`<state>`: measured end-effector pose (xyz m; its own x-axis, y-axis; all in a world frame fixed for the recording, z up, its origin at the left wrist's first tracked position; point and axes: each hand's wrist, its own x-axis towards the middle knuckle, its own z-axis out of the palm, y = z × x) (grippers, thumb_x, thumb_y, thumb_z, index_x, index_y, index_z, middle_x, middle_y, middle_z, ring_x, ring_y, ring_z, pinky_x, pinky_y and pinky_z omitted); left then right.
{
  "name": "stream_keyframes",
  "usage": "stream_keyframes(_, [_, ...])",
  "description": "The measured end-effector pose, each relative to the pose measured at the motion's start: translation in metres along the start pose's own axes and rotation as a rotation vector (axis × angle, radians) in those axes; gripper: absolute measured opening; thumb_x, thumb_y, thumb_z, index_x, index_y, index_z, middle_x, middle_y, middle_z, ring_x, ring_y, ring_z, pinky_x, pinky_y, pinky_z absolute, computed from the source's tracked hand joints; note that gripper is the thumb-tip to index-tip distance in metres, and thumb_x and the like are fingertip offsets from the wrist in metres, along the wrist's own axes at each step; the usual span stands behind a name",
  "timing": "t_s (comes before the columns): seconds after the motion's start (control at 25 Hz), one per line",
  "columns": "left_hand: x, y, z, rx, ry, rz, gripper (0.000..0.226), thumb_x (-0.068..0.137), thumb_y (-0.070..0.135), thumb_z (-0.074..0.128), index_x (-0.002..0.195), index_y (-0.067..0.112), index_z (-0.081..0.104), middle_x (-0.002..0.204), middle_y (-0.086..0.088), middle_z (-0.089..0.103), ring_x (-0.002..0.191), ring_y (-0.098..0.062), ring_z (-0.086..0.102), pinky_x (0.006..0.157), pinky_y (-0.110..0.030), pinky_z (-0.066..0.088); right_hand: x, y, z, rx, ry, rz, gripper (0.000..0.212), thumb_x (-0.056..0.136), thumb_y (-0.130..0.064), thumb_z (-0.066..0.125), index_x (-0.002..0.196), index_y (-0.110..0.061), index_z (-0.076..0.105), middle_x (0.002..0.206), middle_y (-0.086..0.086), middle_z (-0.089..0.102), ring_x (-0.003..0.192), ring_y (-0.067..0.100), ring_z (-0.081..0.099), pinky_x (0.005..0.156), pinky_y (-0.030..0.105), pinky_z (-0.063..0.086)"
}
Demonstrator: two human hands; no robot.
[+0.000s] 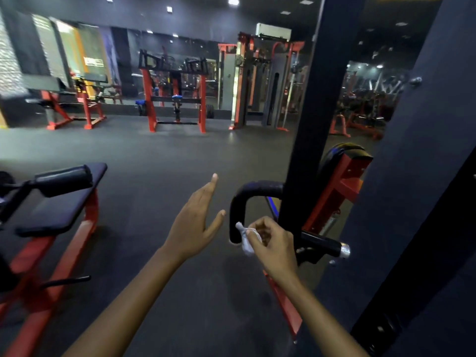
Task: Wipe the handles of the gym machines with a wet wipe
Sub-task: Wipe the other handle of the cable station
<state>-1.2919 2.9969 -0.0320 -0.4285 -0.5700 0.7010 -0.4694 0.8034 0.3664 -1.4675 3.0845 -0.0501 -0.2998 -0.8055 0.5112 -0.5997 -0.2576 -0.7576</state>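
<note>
**Wipe at the curved grip, left hand free**

Right hand (270, 240) pinches a white wet wipe (246, 239), fingers curled round it, the wad touching or just beside the lower end of the black curved handle (240, 204). Left hand (195, 222) hovers near, fingers straight and spread, holding nothing.

Wipe looks crumpled and limp: likely light, soft, damp; best bunched in the fingertips and wrapped round the bar. Handle appears padded, matte black, bent in a hook; a second straight grip (322, 244) with a silver cap sits beside it.
</note>
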Motion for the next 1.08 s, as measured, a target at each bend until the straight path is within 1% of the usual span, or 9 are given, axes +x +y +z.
stream_keyframes(0.08, [-0.013, -0.017, -0.012, -0.024, 0.03, -0.102, 0.071, 0.092, 0.041, 0.048, 0.152, 0.017, 0.018, 0.157, 0.006, 0.023, 0.141, -0.008, 0.028, 0.111, -0.024, 0.029, 0.012, -0.011, 0.016, -0.036, -0.054, -0.06, 0.01, 0.081, -0.015, 0.065, 0.073, -0.016, 0.06, 0.067, -0.006, 0.065, 0.065, 0.006, 0.062, 0.059, 0.02, 0.046])
stream_keyframes(0.2, [-0.028, -0.04, -0.027, -0.019, 0.08, -0.262, 0.064, 0.093, 0.031, 0.058, 0.148, 0.013, 0.031, 0.15, 0.0, 0.037, 0.136, -0.013, 0.037, 0.11, -0.032, 0.034, 0.026, -0.022, 0.047, -0.067, -0.089, -0.122, 0.013, 0.08, -0.013, 0.065, 0.07, -0.011, 0.058, 0.067, -0.005, 0.061, 0.063, 0.005, 0.056, 0.054, 0.009, 0.037])
stream_keyframes(0.36, [-0.044, -0.063, -0.042, -0.005, 0.1, -0.389, 0.057, 0.089, 0.021, 0.065, 0.141, 0.008, 0.043, 0.14, -0.006, 0.048, 0.129, -0.019, 0.046, 0.107, -0.039, 0.04, 0.038, -0.027, 0.095, -0.026, -0.156, -0.08, 0.013, 0.078, -0.012, 0.065, 0.067, -0.007, 0.06, 0.067, -0.001, 0.063, 0.063, 0.005, 0.057, 0.057, 0.021, 0.044])
stream_keyframes(0.44, [-0.051, -0.077, -0.047, 0.002, 0.093, -0.451, 0.056, 0.089, 0.018, 0.066, 0.139, 0.007, 0.044, 0.139, -0.006, 0.048, 0.126, -0.019, 0.048, 0.105, -0.038, 0.041, 0.044, -0.028, 0.117, -0.021, -0.187, -0.057, 0.014, 0.078, -0.01, 0.063, 0.067, -0.003, 0.059, 0.066, -0.001, 0.061, 0.063, -0.007, 0.056, 0.054, 0.01, 0.038])
stream_keyframes(0.52, [-0.057, -0.092, -0.05, 0.011, 0.076, -0.496, 0.054, 0.089, 0.017, 0.066, 0.138, 0.007, 0.045, 0.138, -0.006, 0.049, 0.125, -0.02, 0.048, 0.104, -0.036, 0.041, 0.052, -0.027, 0.136, -0.021, -0.198, -0.045, 0.013, 0.078, -0.007, 0.062, 0.067, -0.001, 0.058, 0.067, 0.0, 0.06, 0.063, -0.02, 0.052, 0.053, 0.007, 0.036])
stream_keyframes(0.68, [-0.059, -0.131, -0.056, 0.023, 0.043, -0.577, 0.048, 0.088, 0.015, 0.066, 0.133, 0.005, 0.05, 0.135, -0.008, 0.049, 0.127, -0.021, 0.047, 0.106, -0.031, 0.036, 0.076, -0.018, 0.173, -0.024, -0.215, -0.022, 0.017, 0.078, -0.002, 0.059, 0.063, -0.002, 0.053, 0.068, 0.003, 0.058, 0.062, -0.024, 0.05, 0.052, 0.007, 0.035])
stream_keyframes(0.8, [-0.058, -0.165, -0.056, 0.027, 0.022, -0.639, 0.045, 0.088, 0.015, 0.066, 0.129, 0.003, 0.053, 0.135, -0.01, 0.049, 0.128, -0.022, 0.046, 0.107, -0.029, 0.033, 0.097, -0.008, 0.2, -0.059, -0.226, -0.006, 0.02, 0.081, -0.001, 0.054, 0.062, -0.006, 0.049, 0.07, 0.004, 0.057, 0.059, -0.015, 0.053, 0.05, 0.012, 0.036])
stream_keyframes(0.96, [-0.055, -0.208, -0.05, 0.027, -0.031, -0.683, 0.044, 0.089, 0.017, 0.065, 0.129, 0.005, 0.053, 0.137, -0.009, 0.047, 0.13, -0.021, 0.044, 0.106, -0.026, 0.031, 0.118, 0.007, 0.236, -0.123, -0.22, 0.022, 0.016, 0.081, -0.009, 0.054, 0.066, -0.008, 0.048, 0.076, 0.003, 0.059, 0.081, 0.017, 0.064, 0.059, 0.037, 0.047])
stream_keyframes(1.08, [-0.041, -0.237, -0.045, 0.015, -0.062, -0.683, 0.043, 0.09, 0.021, 0.063, 0.13, 0.008, 0.053, 0.14, -0.006, 0.044, 0.132, -0.018, 0.042, 0.103, -0.022, 0.029, 0.134, 0.016, 0.257, -0.16, -0.215, 0.051, 0.016, 0.082, -0.015, 0.054, 0.068, -0.009, 0.048, 0.079, 0.003, 0.06, 0.088, 0.022, 0.064, 0.064, 0.041, 0.049])
